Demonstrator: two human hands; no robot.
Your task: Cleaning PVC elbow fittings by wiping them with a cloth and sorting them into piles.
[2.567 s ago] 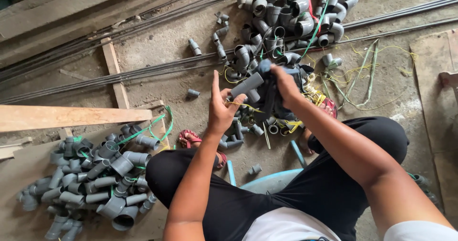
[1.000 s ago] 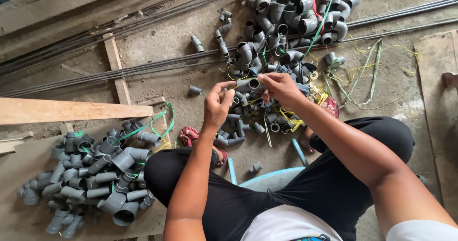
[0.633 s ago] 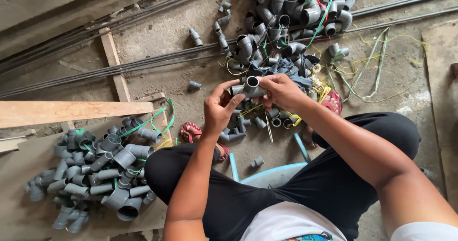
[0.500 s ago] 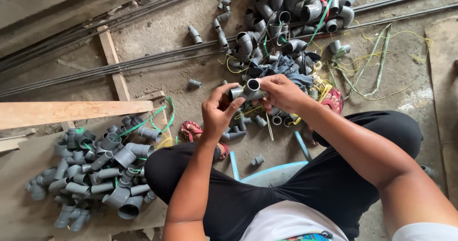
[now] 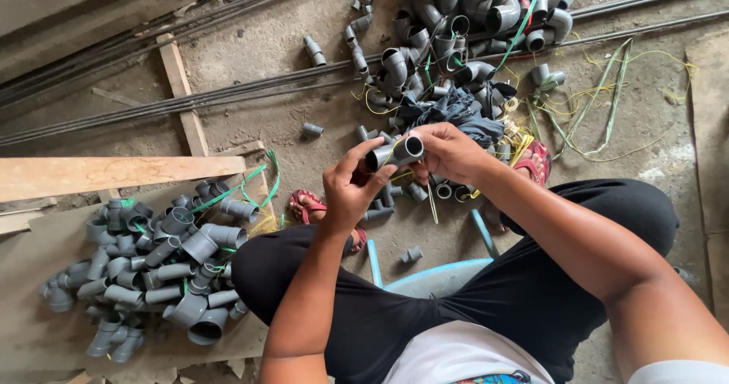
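Grey plastic pipe fitting (image 5: 395, 153) is being held between both hands just above the floor, in front of the knees: the left hand (image 5: 351, 190) is curling fingers and thumb around its near end, the right hand (image 5: 448, 150) is pinching the open far end. Being short and smooth, it is likely to slip from such fingertip holds and be dropping among the scattered fittings (image 5: 456, 42) beyond
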